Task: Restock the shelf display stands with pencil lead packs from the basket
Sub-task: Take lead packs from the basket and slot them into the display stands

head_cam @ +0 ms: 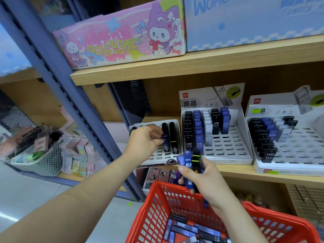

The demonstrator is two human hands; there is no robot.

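Blue lead packs [188, 163] gripped in right hand [208, 183]; outstretched left hand [143, 141] pinches a slotted pack [165, 140].

Basket [156, 207]: we see bright red plastic in a slotted lattice.
Lead packs [185, 227]: we find blue ones and black ones, white lettering.
Display stands [228, 149]: white, gridded with dark slots, we note.
Shelf [192, 67]: light wood grain.
Upright [59, 78]: grey-blue, dark slots.
Cartoon box [122, 41]: we read pink, with a purple-hooded figure.
Pale box [254, 23]: light blue, white checks.
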